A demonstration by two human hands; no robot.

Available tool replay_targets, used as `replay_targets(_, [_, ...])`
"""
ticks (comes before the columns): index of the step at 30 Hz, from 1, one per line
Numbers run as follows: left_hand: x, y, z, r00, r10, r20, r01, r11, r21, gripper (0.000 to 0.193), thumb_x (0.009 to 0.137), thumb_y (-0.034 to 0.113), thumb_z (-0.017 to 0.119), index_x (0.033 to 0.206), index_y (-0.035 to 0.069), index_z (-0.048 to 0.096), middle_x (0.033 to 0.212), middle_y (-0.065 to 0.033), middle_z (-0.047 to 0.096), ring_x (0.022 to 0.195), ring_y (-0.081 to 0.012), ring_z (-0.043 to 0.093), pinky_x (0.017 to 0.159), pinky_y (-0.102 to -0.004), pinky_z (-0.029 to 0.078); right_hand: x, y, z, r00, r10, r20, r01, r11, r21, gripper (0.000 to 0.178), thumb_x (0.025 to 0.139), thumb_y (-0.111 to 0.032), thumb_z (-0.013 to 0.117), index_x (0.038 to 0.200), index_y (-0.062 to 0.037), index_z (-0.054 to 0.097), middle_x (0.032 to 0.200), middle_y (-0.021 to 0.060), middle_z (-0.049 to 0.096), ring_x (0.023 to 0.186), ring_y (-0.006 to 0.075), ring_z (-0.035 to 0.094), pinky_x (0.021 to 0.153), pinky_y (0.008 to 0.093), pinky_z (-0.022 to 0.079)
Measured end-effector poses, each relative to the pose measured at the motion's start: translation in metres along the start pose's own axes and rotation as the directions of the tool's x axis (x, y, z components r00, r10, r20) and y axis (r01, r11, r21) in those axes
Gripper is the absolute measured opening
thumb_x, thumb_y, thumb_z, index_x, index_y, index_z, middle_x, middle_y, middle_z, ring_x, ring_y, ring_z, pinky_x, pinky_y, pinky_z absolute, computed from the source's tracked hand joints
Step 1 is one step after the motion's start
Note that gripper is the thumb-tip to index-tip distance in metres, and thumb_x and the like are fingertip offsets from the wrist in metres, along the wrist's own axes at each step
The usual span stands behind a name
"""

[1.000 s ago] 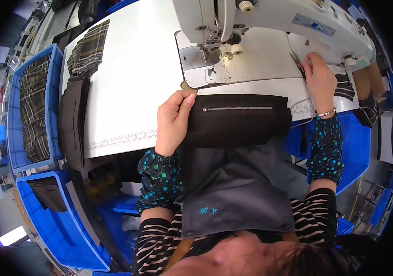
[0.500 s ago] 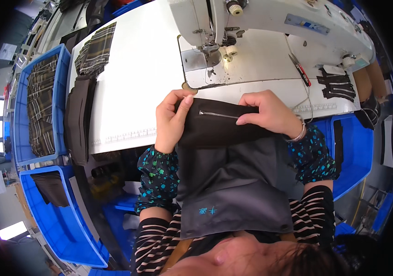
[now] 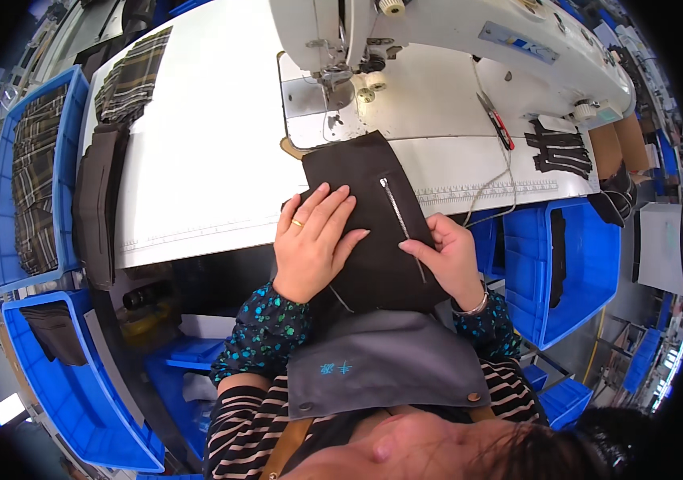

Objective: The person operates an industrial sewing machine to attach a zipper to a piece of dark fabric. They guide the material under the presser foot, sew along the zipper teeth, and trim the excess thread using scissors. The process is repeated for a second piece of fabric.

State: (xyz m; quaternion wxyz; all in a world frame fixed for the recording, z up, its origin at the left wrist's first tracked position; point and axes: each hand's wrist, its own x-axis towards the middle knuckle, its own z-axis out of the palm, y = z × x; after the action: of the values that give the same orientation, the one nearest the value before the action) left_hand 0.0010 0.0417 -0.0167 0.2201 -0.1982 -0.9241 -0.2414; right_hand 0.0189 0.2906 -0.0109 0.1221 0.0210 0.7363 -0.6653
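Observation:
A dark brown fabric panel (image 3: 361, 164) lies over the table's front edge and hangs toward my apron. A zipper (image 3: 395, 210) with silver teeth runs lengthwise along its right part. My left hand (image 3: 309, 244) rests flat on the panel's left side, fingers stretched out. At the panel's right edge, my right hand (image 3: 452, 260) grips the cloth, thumb on top beside the zipper and fingers partly hidden. Just beyond the panel's far end stands the sewing machine (image 3: 469, 36), its needle area apart from the cloth.
Red-handled thread snips (image 3: 500, 128) and several short zipper pieces (image 3: 559, 150) lie on the table's right side. Plaid cloth (image 3: 135, 76) and folded dark pieces (image 3: 100, 204) sit at the left. Blue bins (image 3: 77, 100) flank the table; another bin (image 3: 589, 280) is at the right.
The panel has turned from crosswise to lengthwise and now reaches toward the machine. My left hand has gone from pinching its edge to lying flat on it; my right hand has moved lower.

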Motion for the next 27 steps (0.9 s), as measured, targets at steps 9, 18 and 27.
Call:
replay_targets(9, [0.000,-0.004,-0.005,0.999,0.005,-0.043,-0.007,0.999,-0.052,0.039,0.085,0.024,0.086,0.120,0.010,0.077,0.129,-0.0047,0.075,0.124,-0.0274,0.068,0.108,-0.0449,0.047,-0.001,-0.002,0.000,1.000,0.010,0.025,-0.010,1.000,-0.013,0.022,0.093,-0.003,0.083,0.103,0.0043,0.066,0.089,0.0033,0.075,0.081,0.0027,0.065,0.071,0.0212,0.055])
replay_targets(18, [-0.084,0.000,-0.020,0.864,-0.499,-0.068,0.439,0.813,-0.381,0.018,0.087,0.008,0.086,0.092,0.003,0.070,0.083,-0.0068,0.065,0.069,-0.0197,0.060,0.063,-0.0309,0.048,-0.004,-0.002,0.000,0.999,0.041,0.014,-0.041,0.999,0.010,0.023,0.093,-0.003,0.083,0.106,0.0050,0.066,0.090,0.0042,0.076,0.083,0.0039,0.067,0.074,0.0213,0.057])
replay_targets(27, [-0.083,0.009,-0.007,0.693,-0.638,0.334,0.542,0.157,-0.826,0.015,0.100,0.011,0.077,0.105,-0.001,0.070,0.093,0.0021,0.068,0.082,-0.0052,0.058,0.074,-0.0233,0.048,-0.010,-0.004,0.004,1.000,0.012,0.003,-0.012,1.000,0.027,0.023,0.091,-0.004,0.085,0.103,0.0041,0.066,0.089,0.0038,0.075,0.082,0.0033,0.066,0.072,0.0213,0.055])
